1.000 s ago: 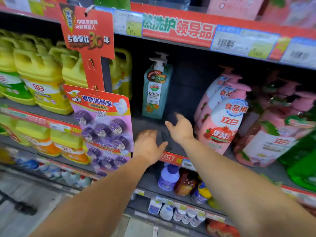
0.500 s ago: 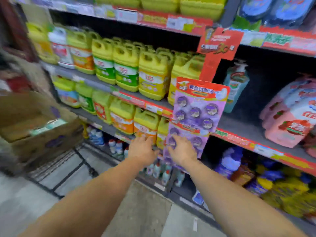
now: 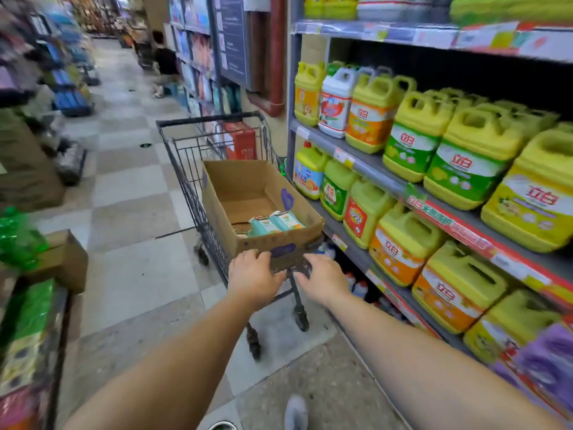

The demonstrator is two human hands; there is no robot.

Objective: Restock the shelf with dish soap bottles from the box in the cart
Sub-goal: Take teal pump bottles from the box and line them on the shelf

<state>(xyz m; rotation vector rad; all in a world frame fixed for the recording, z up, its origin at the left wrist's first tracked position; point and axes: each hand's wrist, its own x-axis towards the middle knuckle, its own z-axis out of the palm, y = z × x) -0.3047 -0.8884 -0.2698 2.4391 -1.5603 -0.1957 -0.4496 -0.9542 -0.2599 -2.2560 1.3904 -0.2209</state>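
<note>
Bottles (image 3: 274, 223) beyond both hands' grip

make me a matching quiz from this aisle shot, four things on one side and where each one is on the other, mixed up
Things:
1. teal bottles
2. cardboard box
3. red carton
4. yellow jugs

Places:
A. far end of the cart
B. on the shelf at the right
C. lying in the box's near end
D. in the cart, nearest the hands

Pairs: 1-C, 2-D, 3-A, 4-B
</note>
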